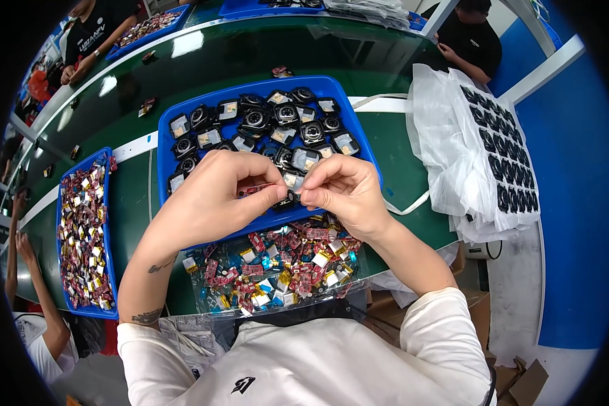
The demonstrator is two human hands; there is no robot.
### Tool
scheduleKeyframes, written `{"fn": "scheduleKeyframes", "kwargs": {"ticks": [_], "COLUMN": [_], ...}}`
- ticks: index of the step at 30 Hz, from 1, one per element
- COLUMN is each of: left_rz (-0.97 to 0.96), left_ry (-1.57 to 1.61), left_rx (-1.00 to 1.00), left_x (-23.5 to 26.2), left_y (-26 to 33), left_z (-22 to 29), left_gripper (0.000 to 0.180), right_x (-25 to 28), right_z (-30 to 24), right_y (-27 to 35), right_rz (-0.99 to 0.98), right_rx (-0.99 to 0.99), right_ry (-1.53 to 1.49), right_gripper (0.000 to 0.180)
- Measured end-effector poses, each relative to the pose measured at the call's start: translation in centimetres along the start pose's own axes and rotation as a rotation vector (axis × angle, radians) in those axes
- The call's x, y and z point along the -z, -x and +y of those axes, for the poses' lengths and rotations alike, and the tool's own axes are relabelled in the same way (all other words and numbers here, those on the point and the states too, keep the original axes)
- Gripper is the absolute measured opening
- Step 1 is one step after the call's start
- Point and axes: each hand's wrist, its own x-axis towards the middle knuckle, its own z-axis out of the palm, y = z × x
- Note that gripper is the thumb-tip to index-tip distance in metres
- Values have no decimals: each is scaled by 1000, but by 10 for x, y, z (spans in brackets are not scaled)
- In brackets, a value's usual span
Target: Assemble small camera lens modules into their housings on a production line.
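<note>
Both my hands meet over the near part of a blue tray (pixel 345 101) filled with black smartwatch cases (pixel 256 119). My left hand (pixel 233 196) is closed in a pinch; a strip of red circuit board (pixel 254 190) shows between its fingers. My right hand (pixel 342 196) pinches with thumb and forefinger just beside the left fingertips. A small dark part (pixel 292 196) lies between the two hands, and the fingers hide most of it. Below my hands, a clear plastic bag (pixel 203 298) carries a heap of red circuit boards, silvery battery cells and blue bits.
To the left stands a long blue tray (pixel 107 203) heaped with similar boards and cells. White foam sheets (pixel 446 162) with rows of black cases (pixel 504 149) are on the right. A conveyor belt (pixel 250 54) runs beyond my tray, with other people working along it.
</note>
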Motion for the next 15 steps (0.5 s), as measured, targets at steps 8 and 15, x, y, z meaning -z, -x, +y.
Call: {"fn": "scheduleKeyframes", "kwargs": {"ticks": [8,15], "left_rz": [-106,21], "left_ry": [164,118], "left_rx": [27,2], "left_x": [9,29], "left_y": [2,5], "left_z": [1,5], "left_gripper": [11,14], "right_x": [-5,-12], "right_z": [-2,3], "right_y": [-2,3], "right_rz": [37,-409], "right_rx": [-11,499], "right_ry": [8,1192], "right_gripper": [9,16]}}
